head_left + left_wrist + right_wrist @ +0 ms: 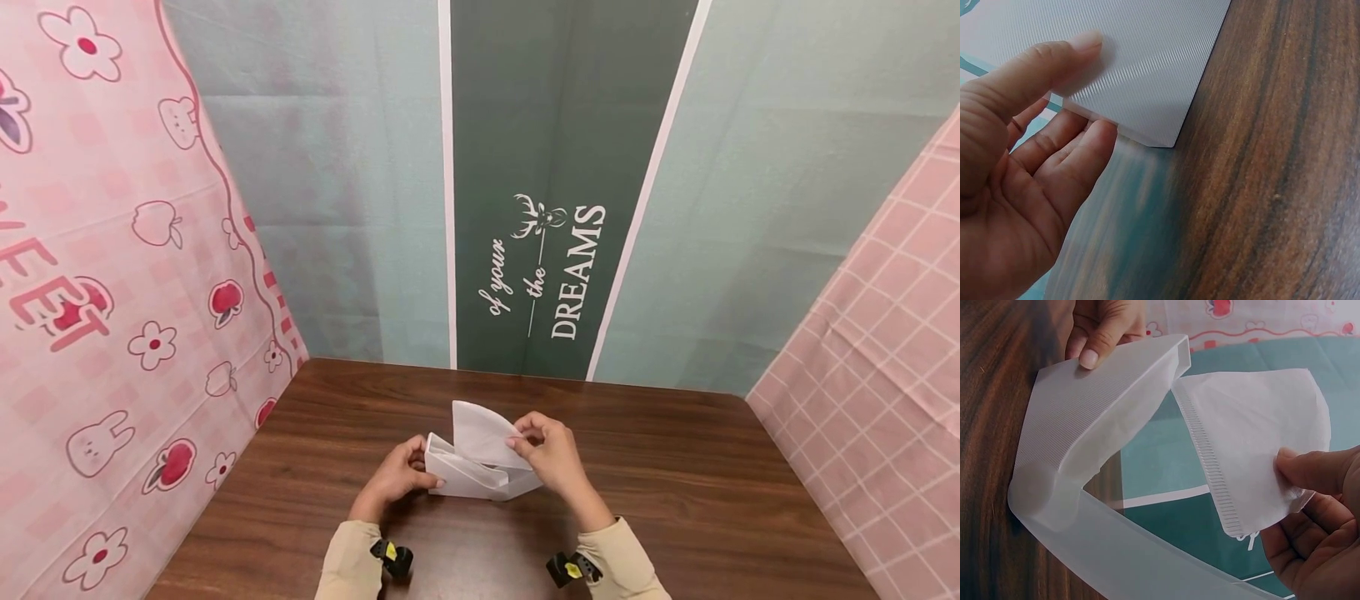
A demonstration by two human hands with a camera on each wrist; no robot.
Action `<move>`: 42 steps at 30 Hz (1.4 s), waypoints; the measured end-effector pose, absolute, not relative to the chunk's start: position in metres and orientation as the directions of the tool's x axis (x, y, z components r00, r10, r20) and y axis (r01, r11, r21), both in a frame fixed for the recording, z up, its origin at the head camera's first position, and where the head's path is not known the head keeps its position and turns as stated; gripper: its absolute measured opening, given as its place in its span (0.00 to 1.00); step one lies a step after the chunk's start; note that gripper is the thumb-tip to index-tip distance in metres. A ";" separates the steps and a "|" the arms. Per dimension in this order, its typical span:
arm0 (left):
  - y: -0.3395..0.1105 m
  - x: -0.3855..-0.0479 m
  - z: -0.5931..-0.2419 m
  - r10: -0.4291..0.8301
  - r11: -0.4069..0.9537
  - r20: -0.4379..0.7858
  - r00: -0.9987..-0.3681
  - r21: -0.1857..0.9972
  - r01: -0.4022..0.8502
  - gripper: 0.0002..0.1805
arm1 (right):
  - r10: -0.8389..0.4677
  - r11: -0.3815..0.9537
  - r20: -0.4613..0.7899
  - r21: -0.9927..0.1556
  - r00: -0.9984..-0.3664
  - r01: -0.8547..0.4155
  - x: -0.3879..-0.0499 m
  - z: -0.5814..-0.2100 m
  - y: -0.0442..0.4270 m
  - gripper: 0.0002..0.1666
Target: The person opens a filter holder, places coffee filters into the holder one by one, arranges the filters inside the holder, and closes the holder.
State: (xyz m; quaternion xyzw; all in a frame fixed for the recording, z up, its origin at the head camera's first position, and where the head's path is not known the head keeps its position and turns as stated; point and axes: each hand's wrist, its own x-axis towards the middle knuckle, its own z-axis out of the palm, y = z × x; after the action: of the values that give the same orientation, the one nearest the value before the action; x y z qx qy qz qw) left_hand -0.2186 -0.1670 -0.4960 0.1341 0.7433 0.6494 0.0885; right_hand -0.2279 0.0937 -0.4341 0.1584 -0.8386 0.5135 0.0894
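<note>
A white plastic box [459, 479] with a finely ribbed side stands on the table, its hinged, translucent lid [1141, 550] swung away. My left hand [397, 473] grips the box's left end, thumb on the ribbed face [1147, 69] and fingers at the edge. Inside, thin white material [1116, 440] shows along the opening. Above the opening, my right hand [553, 454] pinches a white drawstring filter bag [1247, 431] between thumb and fingers. The bag has a crimped band along one edge and a small string at its corner. It looks flat.
The dark wood table [675, 483] spreads around both hands. Behind it hangs a green and teal cloth [540, 125] with white lettering. Pink patterned cloths hang at the left [112, 250] and right [885, 333] sides.
</note>
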 end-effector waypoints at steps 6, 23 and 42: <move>-0.166 -0.218 -0.495 0.315 0.123 0.049 -0.948 0.988 0.092 0.17 | -0.170 0.463 0.311 -0.813 -0.935 -0.354 -0.227 -0.435 0.093 0.10; -0.166 -0.220 -0.497 0.325 0.082 0.058 -0.944 0.993 0.089 0.17 | -0.193 0.527 0.367 -0.744 -0.910 -0.411 -0.227 -0.440 0.091 0.11; -0.168 -0.220 -0.499 0.314 0.102 0.044 -0.949 0.992 0.079 0.17 | -0.199 0.543 0.337 -0.744 -0.920 -0.390 -0.226 -0.436 0.096 0.11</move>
State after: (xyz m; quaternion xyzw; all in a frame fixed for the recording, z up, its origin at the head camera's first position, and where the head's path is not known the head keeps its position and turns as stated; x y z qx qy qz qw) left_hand -0.2198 -0.1675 -0.4987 0.1334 0.7369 0.6566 0.0892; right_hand -0.2263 0.0956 -0.4357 0.1686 -0.8718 0.4474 0.1067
